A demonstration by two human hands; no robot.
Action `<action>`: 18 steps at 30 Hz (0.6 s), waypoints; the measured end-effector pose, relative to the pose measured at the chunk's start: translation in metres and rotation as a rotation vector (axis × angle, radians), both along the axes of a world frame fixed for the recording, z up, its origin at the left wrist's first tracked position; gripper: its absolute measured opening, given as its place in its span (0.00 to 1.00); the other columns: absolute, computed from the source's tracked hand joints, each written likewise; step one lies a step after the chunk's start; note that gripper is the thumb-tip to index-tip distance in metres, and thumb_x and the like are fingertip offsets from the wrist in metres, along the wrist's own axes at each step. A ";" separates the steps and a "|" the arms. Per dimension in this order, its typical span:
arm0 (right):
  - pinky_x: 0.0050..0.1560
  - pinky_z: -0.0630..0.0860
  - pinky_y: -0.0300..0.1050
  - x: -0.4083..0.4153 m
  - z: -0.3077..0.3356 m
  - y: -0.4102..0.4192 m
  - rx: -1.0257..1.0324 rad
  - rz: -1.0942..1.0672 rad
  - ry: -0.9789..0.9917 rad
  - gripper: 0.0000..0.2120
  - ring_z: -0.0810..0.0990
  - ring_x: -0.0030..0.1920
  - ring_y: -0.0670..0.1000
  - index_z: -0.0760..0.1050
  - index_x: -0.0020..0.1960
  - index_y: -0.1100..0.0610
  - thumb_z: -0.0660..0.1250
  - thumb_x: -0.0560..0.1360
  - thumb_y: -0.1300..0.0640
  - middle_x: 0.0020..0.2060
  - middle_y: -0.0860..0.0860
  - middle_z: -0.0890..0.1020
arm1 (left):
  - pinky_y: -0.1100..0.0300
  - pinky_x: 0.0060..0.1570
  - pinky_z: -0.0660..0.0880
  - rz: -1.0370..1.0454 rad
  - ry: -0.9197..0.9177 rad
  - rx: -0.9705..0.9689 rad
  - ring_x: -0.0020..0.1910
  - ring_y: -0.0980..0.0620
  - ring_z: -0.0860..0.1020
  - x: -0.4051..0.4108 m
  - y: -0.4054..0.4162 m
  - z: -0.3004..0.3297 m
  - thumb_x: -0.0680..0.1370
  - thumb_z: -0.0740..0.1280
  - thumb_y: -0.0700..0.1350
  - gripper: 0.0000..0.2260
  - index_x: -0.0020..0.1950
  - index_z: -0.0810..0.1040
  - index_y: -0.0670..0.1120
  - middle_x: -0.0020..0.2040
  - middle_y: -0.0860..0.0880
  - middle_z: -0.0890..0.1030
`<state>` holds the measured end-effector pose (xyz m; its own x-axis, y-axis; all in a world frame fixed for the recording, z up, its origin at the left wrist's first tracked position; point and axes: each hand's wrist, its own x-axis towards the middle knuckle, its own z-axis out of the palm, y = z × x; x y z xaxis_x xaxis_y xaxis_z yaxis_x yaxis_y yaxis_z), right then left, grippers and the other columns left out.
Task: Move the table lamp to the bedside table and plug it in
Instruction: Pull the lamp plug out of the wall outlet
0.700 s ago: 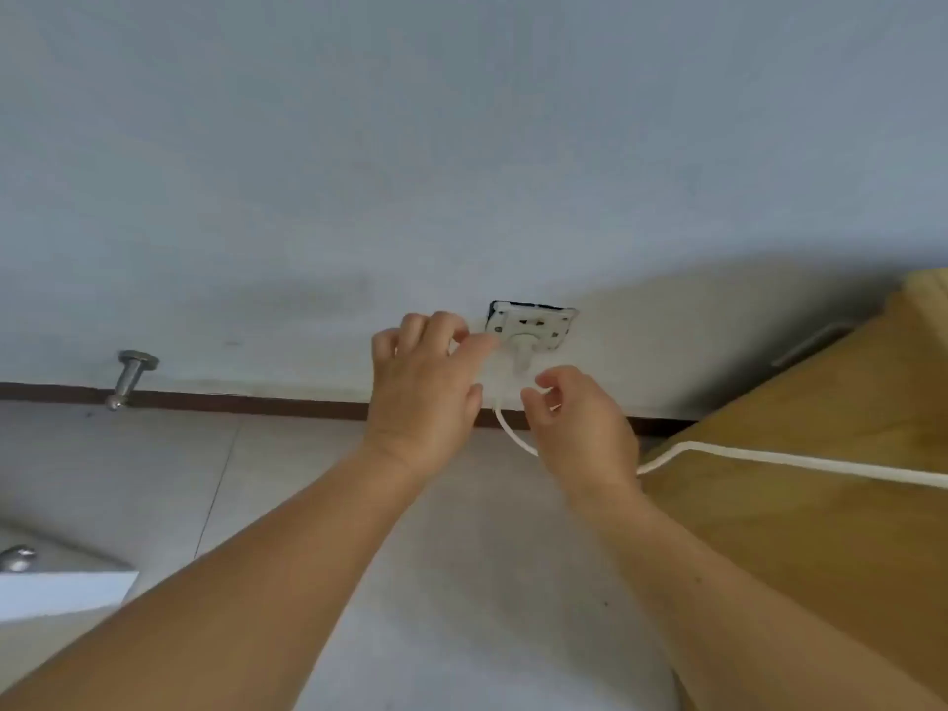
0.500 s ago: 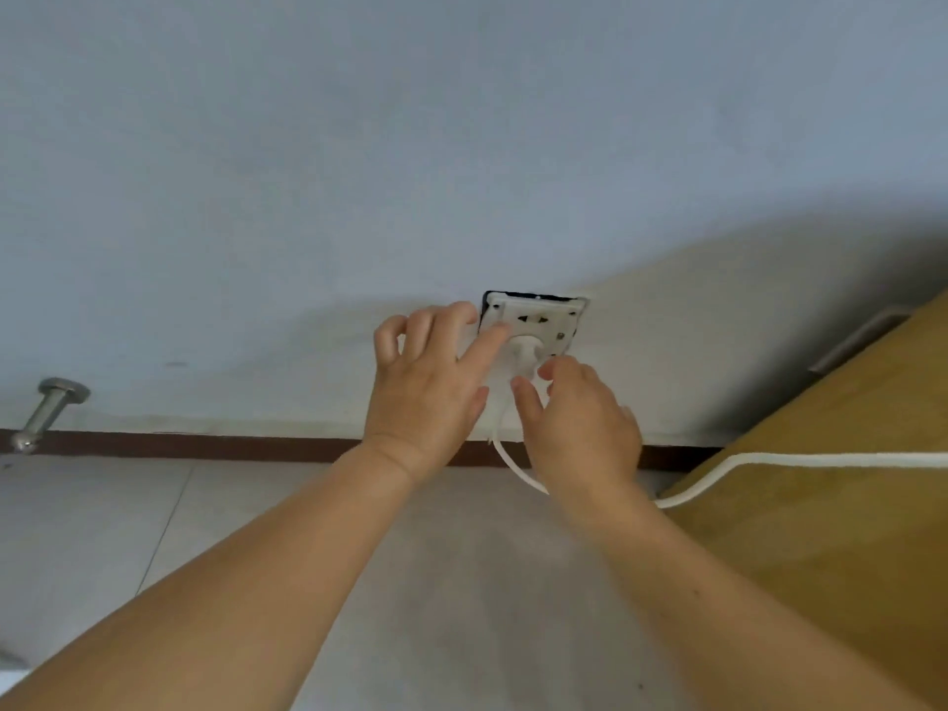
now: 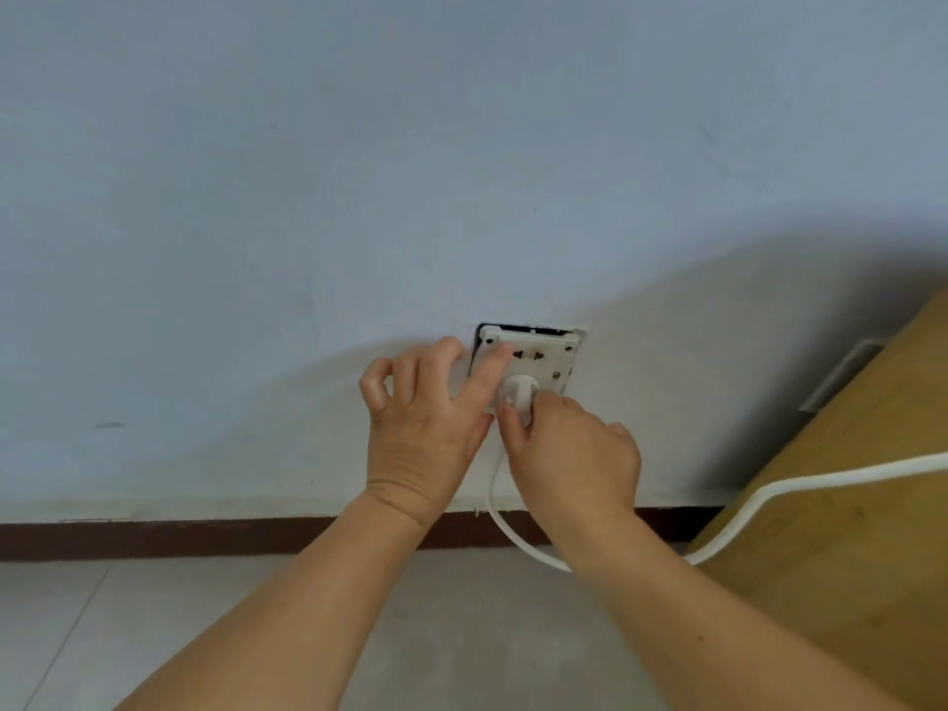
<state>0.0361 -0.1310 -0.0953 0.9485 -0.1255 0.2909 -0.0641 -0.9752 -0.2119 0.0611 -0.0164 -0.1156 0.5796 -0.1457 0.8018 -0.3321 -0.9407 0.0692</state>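
A white wall socket (image 3: 533,351) is seen low on the pale wall (image 3: 359,197), just above the dark skirting board (image 3: 154,538). Its faceplate sits slightly proud of the wall, with a dark gap along the top and left edges. The upper pair of slots is left free; the lower part of the plate is occupied by a white round plug (image 3: 519,395).

The plug is pinched by the right hand (image 3: 574,464) between thumb and fingertips and is held against the plate; whether the pins are fully seated cannot be told. The left hand (image 3: 426,433) is laid against the left edge of the socket, index finger stretched across the plate to touch the plug, remaining fingers loosely curled, nothing gripped.

A white cord (image 3: 769,492) is traced from the plug down past the right wrist, looping over the tiled floor (image 3: 461,633) near the skirting, then rising across the side of a wooden bedside table (image 3: 846,556) to the right edge of view. The lamp itself is out of view; only its cord and plug are recorded
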 end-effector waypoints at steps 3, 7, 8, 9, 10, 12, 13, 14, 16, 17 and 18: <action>0.40 0.60 0.47 0.001 0.000 0.002 -0.016 -0.017 -0.003 0.21 0.71 0.35 0.52 0.74 0.47 0.55 0.48 0.78 0.43 0.41 0.51 0.80 | 0.45 0.49 0.71 0.018 -0.051 0.025 0.47 0.47 0.70 0.003 0.001 -0.001 0.64 0.77 0.47 0.24 0.59 0.78 0.55 0.52 0.48 0.63; 0.41 0.60 0.47 0.002 0.001 0.003 -0.015 -0.031 0.006 0.20 0.71 0.35 0.52 0.74 0.46 0.55 0.49 0.78 0.44 0.40 0.51 0.80 | 0.46 0.48 0.73 0.044 -0.080 0.064 0.46 0.47 0.71 0.007 0.003 -0.006 0.64 0.78 0.46 0.26 0.60 0.77 0.56 0.52 0.48 0.64; 0.41 0.60 0.47 0.002 0.002 0.003 -0.012 -0.035 0.007 0.20 0.70 0.35 0.52 0.74 0.46 0.55 0.49 0.78 0.44 0.39 0.50 0.79 | 0.46 0.48 0.73 0.038 -0.083 0.064 0.46 0.47 0.69 0.008 0.004 -0.006 0.64 0.78 0.45 0.27 0.61 0.76 0.57 0.52 0.47 0.64; 0.41 0.60 0.47 0.001 0.002 0.003 -0.010 -0.037 0.007 0.19 0.69 0.34 0.52 0.73 0.46 0.55 0.49 0.78 0.44 0.37 0.50 0.77 | 0.46 0.48 0.73 0.035 -0.086 0.068 0.46 0.47 0.69 0.009 0.004 -0.007 0.64 0.78 0.45 0.27 0.61 0.76 0.56 0.52 0.47 0.64; 0.42 0.60 0.47 0.001 0.003 0.003 -0.009 -0.039 0.011 0.19 0.68 0.34 0.52 0.73 0.46 0.55 0.49 0.78 0.44 0.36 0.49 0.75 | 0.46 0.48 0.73 0.036 -0.091 0.077 0.46 0.47 0.71 0.010 0.005 -0.007 0.64 0.78 0.45 0.27 0.61 0.76 0.56 0.52 0.47 0.64; 0.42 0.61 0.47 0.001 0.003 0.004 -0.006 -0.045 0.017 0.18 0.68 0.34 0.51 0.73 0.45 0.55 0.50 0.78 0.44 0.34 0.48 0.71 | 0.46 0.48 0.73 0.042 -0.105 0.093 0.43 0.45 0.76 0.010 0.005 -0.007 0.64 0.78 0.46 0.27 0.61 0.76 0.56 0.52 0.47 0.64; 0.42 0.61 0.47 0.001 0.003 0.005 -0.002 -0.047 0.015 0.18 0.68 0.34 0.51 0.73 0.45 0.55 0.50 0.78 0.44 0.34 0.48 0.71 | 0.47 0.48 0.73 0.045 -0.113 0.092 0.42 0.44 0.77 0.010 0.004 -0.007 0.64 0.78 0.46 0.26 0.61 0.76 0.56 0.52 0.47 0.64; 0.42 0.61 0.47 0.002 0.003 0.004 0.004 -0.048 0.011 0.18 0.69 0.34 0.51 0.73 0.44 0.55 0.50 0.77 0.45 0.34 0.48 0.71 | 0.47 0.48 0.73 0.051 -0.124 0.089 0.42 0.45 0.78 0.011 0.004 -0.008 0.64 0.78 0.46 0.26 0.61 0.76 0.56 0.51 0.47 0.65; 0.42 0.61 0.46 0.003 0.004 0.003 0.012 -0.047 0.005 0.16 0.69 0.34 0.52 0.71 0.41 0.54 0.51 0.77 0.45 0.33 0.48 0.71 | 0.49 0.49 0.72 0.068 -0.148 0.087 0.44 0.47 0.75 0.012 0.003 -0.010 0.65 0.77 0.47 0.26 0.61 0.75 0.57 0.51 0.48 0.65; 0.42 0.61 0.46 0.003 0.005 0.003 0.010 -0.042 0.001 0.16 0.69 0.34 0.52 0.69 0.40 0.54 0.51 0.77 0.45 0.33 0.48 0.71 | 0.49 0.50 0.70 0.076 -0.156 0.089 0.45 0.48 0.72 0.012 0.004 -0.011 0.66 0.77 0.47 0.26 0.62 0.75 0.58 0.52 0.48 0.65; 0.42 0.61 0.46 0.002 0.005 0.003 0.009 -0.035 -0.003 0.16 0.69 0.34 0.52 0.68 0.39 0.53 0.51 0.77 0.45 0.33 0.48 0.71 | 0.48 0.50 0.67 0.080 -0.160 0.095 0.45 0.48 0.69 0.013 0.005 -0.012 0.67 0.77 0.46 0.26 0.63 0.74 0.58 0.52 0.48 0.65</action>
